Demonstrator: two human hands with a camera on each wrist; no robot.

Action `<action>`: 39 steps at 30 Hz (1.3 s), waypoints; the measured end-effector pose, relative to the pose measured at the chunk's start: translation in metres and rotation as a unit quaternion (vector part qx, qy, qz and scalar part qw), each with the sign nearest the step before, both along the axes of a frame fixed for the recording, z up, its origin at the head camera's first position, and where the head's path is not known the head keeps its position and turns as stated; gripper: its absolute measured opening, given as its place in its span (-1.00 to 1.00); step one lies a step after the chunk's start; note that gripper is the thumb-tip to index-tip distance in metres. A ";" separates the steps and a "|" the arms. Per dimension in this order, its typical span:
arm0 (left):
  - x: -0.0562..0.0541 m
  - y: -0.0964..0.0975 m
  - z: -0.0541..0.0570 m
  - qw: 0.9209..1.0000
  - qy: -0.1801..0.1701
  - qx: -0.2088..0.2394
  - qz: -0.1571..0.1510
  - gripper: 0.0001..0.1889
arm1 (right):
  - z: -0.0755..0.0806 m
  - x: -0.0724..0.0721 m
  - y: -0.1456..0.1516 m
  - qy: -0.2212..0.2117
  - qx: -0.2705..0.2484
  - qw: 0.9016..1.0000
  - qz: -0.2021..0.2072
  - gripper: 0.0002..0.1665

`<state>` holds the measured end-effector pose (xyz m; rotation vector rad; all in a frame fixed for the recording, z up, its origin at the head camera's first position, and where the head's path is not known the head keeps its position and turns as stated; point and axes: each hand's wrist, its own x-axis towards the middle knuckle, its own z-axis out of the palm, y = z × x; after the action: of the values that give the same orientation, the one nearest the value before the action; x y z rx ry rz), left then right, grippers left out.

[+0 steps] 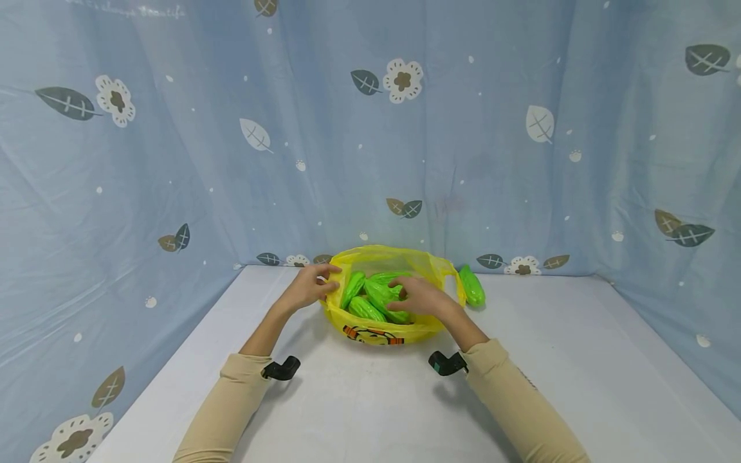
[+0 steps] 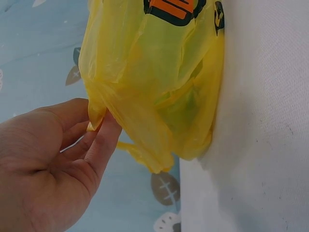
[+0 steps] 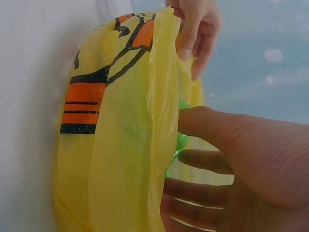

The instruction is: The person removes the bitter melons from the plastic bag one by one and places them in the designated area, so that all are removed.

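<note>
Pale blue fabric curtain (image 1: pixel 463 141) printed with leaves and white flowers surrounds your smooth white tabletop (image 1: pixel 359 399). Near its far edge stands a thin, translucent yellow plastic bag (image 1: pixel 425 330), its mouth open upward and its front bearing a black-and-orange print (image 1: pixel 373 335). Several glossy, bright green, ribbed gourd-shaped pieces (image 1: pixel 366 310) lie inside it. One more elongated glossy green piece (image 1: pixel 472 287) lies on the tabletop, just beside the bag's right-hand side.

Your left hand (image 1: pixel 305 287) is at the bag's left edge, pinching the yellow plastic between thumb and fingers. Your right hand (image 1: pixel 422 299) reaches in over the front rim with its fingers spread apart above the green pieces; you cannot tell whether the fingertips touch one. Beige sleeves (image 1: pixel 226 405) cover your forearms, and a black angled device (image 1: pixel 447 364) sits at each wrist.
</note>
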<state>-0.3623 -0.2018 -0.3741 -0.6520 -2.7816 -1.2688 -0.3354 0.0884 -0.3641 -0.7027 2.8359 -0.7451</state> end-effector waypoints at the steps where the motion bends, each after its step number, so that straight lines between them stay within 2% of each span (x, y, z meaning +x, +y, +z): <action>1: 0.000 0.000 0.000 1.000 0.001 0.000 -0.001 -0.60 | 0.000 0.000 -0.001 -0.001 0.000 1.000 0.001 -0.33; 17: 0.003 0.000 0.003 1.000 -0.001 -0.003 0.002 -0.60 | -0.003 -0.006 -0.011 0.008 0.013 1.000 -0.004 -0.33; 39: 0.001 0.002 0.000 1.000 -0.003 0.000 0.004 -0.61 | -0.006 -0.009 -0.014 0.005 0.018 1.000 -0.012 -0.32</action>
<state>-0.3612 -0.2003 -0.3741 -0.6369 -2.7863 -1.2720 -0.3442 0.0744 -0.3705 -0.6688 2.8642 -0.6950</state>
